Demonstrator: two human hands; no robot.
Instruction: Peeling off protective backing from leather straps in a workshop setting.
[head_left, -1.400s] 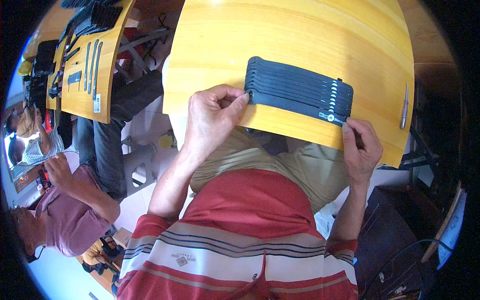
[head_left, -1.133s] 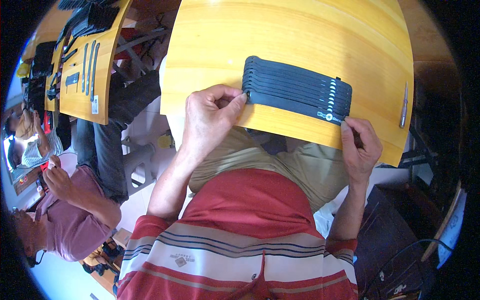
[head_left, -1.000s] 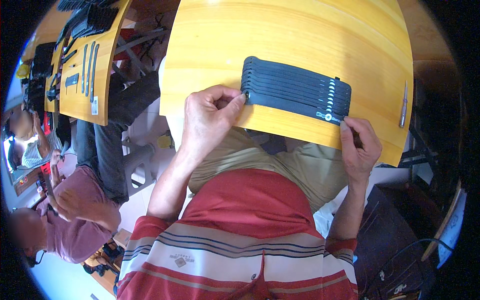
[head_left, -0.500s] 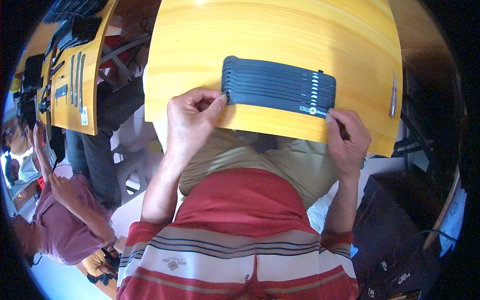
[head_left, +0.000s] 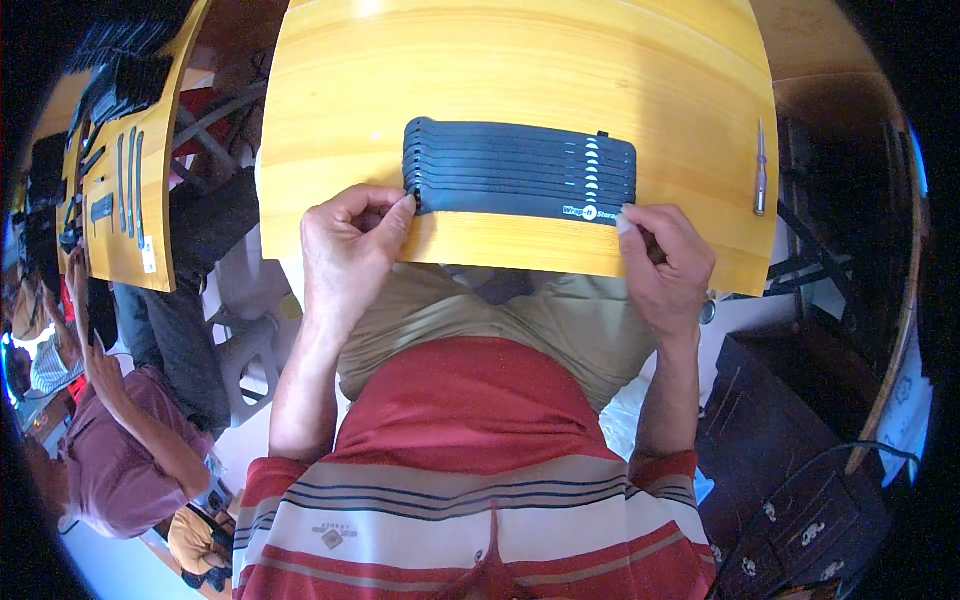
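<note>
A neat stack of flat dark straps (head_left: 510,165), overlapping in a stepped row with a column of white print near their right end, lies on the yellow wooden table (head_left: 510,70). My left hand (head_left: 350,250) pinches the front left corner of the stack between thumb and bent fingers. At the front right corner, my right hand (head_left: 668,268) has thumb and forefinger closed on the stack, its other fingers curled. A slim screwdriver (head_left: 760,170) rests apart near the table's right edge.
A second table (head_left: 150,200) at the left holds dark straps and bundles. A person in a maroon shirt (head_left: 125,460) is beside me at the lower left, with others behind. A plastic stool (head_left: 245,360) stands below; a dark drawer cabinet (head_left: 760,450) is at the lower right.
The table, stack and both my hands appear further left in the picture as the view shifts; my grip stays alike. The co-worker's arm has risen toward the side table.
</note>
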